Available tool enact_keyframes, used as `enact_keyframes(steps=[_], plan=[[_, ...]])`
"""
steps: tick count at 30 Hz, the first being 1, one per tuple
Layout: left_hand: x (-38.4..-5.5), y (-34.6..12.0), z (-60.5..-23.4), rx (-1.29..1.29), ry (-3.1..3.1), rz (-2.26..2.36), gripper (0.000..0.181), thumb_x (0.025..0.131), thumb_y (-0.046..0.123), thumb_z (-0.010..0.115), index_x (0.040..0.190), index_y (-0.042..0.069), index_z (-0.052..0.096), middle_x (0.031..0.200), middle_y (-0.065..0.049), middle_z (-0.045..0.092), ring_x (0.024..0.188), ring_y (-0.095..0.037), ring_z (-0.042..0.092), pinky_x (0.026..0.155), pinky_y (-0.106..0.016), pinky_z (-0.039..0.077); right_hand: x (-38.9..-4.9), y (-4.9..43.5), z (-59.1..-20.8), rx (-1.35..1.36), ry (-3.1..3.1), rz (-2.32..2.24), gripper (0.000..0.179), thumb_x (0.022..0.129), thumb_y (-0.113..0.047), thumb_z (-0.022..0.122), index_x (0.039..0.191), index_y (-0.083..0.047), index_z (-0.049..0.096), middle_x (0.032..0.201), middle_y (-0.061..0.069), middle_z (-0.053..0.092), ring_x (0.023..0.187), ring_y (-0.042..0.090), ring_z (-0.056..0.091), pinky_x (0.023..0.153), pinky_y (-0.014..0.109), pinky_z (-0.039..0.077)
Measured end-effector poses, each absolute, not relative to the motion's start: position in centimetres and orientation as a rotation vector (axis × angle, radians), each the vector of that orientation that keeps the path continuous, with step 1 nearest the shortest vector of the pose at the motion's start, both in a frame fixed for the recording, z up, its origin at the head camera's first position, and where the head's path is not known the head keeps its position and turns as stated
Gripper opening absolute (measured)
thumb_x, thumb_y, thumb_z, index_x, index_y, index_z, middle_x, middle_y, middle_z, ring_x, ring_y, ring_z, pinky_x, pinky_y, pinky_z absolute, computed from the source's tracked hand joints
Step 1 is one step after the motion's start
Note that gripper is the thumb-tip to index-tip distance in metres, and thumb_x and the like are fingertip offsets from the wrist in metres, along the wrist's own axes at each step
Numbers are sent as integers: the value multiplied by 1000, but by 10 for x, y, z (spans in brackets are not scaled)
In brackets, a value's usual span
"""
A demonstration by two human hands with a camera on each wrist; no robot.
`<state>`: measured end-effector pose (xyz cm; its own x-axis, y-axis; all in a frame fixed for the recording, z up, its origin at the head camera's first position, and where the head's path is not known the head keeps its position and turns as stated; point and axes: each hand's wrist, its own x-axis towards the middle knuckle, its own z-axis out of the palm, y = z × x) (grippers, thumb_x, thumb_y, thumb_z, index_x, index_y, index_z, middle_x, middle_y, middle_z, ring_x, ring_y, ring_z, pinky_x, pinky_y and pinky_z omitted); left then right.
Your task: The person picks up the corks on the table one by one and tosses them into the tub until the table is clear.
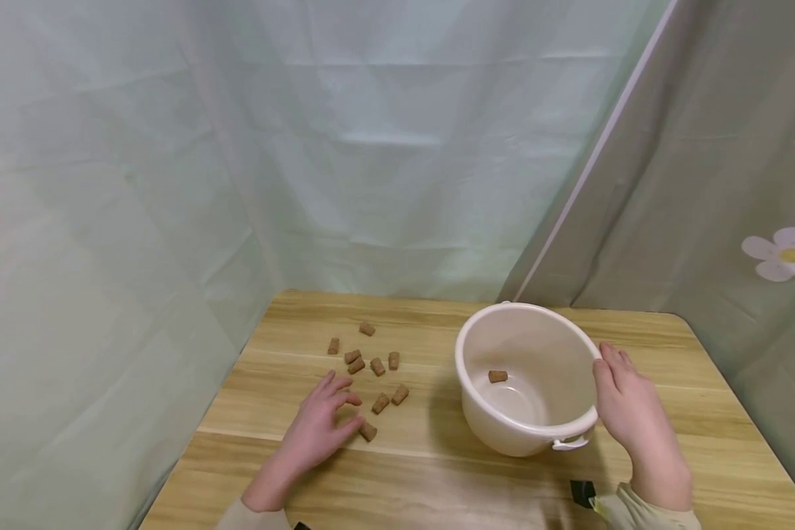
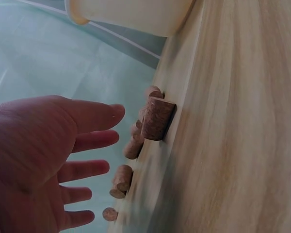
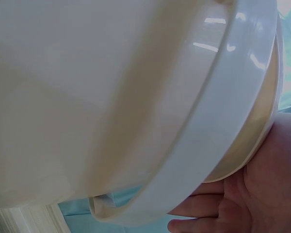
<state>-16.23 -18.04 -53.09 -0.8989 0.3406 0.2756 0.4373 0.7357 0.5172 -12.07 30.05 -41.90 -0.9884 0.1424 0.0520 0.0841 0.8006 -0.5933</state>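
Clearly, can see into the round, cream-white plastic bucket (image 1: 563, 368) from the head view alone: a single short, brown, cylindrical cork (image 1: 497, 376) on its inside floor. From there too, can count nine matching loose corks (image 1: 377, 366) scattered on the pale wood-grain tabletop (image 1: 437, 478), left of the bucket. Also in that view, over the tabletop, a left hand (image 1: 321, 427) with thumb seemingly right at the nearest loose cork; from the left wrist, though, a visible gap between the two, fingers loosely spread and holding nothing. At the bucket's right rim, a right hand (image 1: 632, 405), touching. Only from the right wrist, a full look at the broad, curved, white plastic handle (image 3: 203, 141), with fairly straight fingers beyond it and thumb hidden; cannot tell whether gripping the rim or merely resting there.
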Motion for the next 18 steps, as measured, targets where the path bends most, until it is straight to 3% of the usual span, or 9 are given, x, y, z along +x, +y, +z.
enact_keyframes(steps=[8,18], plan=[[-162,-183,-533,-695,-2830,-887,28,89,23,89,112,12,78,149,-22,60,152,-54,33,116,-78,27,-120,301,-418,-178,-2885,960,66,117,-38,21,162,10,31,164,39,28,152,60,24,118,76,23],[-164,-182,-537,-744,-2861,-840,22,88,16,89,107,14,79,151,-22,58,153,-54,32,116,-79,27,-120,301,-418,-173,-2893,951,66,117,-38,21,162,10,30,163,40,27,152,61,24,117,77,23]])
